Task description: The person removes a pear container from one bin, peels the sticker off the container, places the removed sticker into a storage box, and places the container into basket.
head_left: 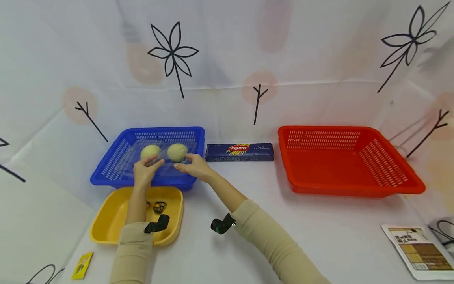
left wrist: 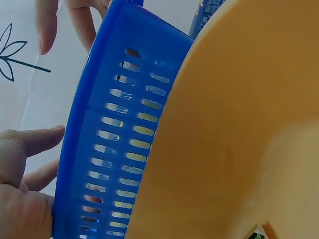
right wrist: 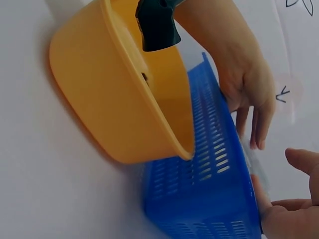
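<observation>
Two pale green round melons, a left one (head_left: 150,150) and a right one (head_left: 177,152), lie in clear plastic wrapping (head_left: 129,159) inside the blue basket (head_left: 117,173). My left hand (head_left: 144,170) reaches over the basket's near rim by the left melon, thumb and fingers apart in the left wrist view. Beside the right melon is my right hand (head_left: 197,167), its thumb and fingers also spread, with clear plastic close to the fingertips in the right wrist view. Whether either hand touches the plastic is hard to tell.
A yellow tub (head_left: 103,225) with small dark patterned items stands in front of the blue basket. A Barilla spaghetti box (head_left: 239,152) lies between it and a red basket (head_left: 322,169). A yellow packet (head_left: 82,266) and a brown-white pouch (head_left: 420,252) lie nearer.
</observation>
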A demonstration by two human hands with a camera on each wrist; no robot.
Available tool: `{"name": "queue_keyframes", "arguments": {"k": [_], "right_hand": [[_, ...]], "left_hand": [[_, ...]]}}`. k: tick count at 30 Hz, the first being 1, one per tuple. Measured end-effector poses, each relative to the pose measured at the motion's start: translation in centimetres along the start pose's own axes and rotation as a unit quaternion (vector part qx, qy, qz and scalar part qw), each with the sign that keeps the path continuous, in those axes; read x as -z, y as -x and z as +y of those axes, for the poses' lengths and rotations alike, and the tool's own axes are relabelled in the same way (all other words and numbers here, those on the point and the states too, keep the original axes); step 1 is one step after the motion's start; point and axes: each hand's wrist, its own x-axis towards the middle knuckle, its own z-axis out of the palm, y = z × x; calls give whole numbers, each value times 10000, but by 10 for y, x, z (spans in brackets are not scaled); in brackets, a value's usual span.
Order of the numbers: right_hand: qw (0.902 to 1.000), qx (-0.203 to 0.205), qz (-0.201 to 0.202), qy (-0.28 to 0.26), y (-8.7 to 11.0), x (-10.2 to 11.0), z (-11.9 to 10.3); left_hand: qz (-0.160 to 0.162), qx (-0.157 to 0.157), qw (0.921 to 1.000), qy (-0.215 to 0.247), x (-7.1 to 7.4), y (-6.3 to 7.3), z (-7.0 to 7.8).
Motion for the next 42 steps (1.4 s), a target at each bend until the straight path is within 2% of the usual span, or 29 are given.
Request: {"name": "queue_keyframes", "arguments": {"k": [4, 7, 11, 14, 19, 25, 28, 30, 33, 36, 39, 42], "right_hand": [[9987, 189, 99, 459, -1, 0, 2], [9935, 408, 348, 1000, 1, -3, 1], [9799, 706, 737, 1713, 5, -10, -2], [9692, 951, 792, 2128, 9, -16, -2], [9563, 1270, 699, 2539, 19, -22, -1], [9332, 1757, 997, 2971, 25, -26, 9], [9294, 1971, 1041, 2942, 29, -24, 11], [9337, 2082, 991, 2739, 30, -21, 12], [9513, 2085, 763, 2139, 35, -15, 12], [9642, 2040, 580, 1589, 37, -9, 18], [9725, 1938, 487, 1197, 43, -2, 22], [9744, 1993, 416, 951, 49, 7, 26]], "left_hand": [[69, -120, 9991, -396, -2, -1, 0], [172, -139, 9984, -517, -3, 0, 0], [283, -165, 9980, -531, -3, 3, 0], [290, -244, 9978, -540, -3, 3, 0], [329, -325, 9977, -494, -3, 3, -2], [374, -367, 9972, -542, -5, 4, -2], [401, -396, 9968, -569, -6, 4, -2], [416, -417, 9967, -558, -6, 4, -2], [468, -447, 9965, -532, -6, 4, -3], [549, -544, 9956, -539, -7, 5, -3], [639, -688, 9942, -524, -8, 6, -4], [705, -846, 9924, -557, -9, 6, -4]]}}
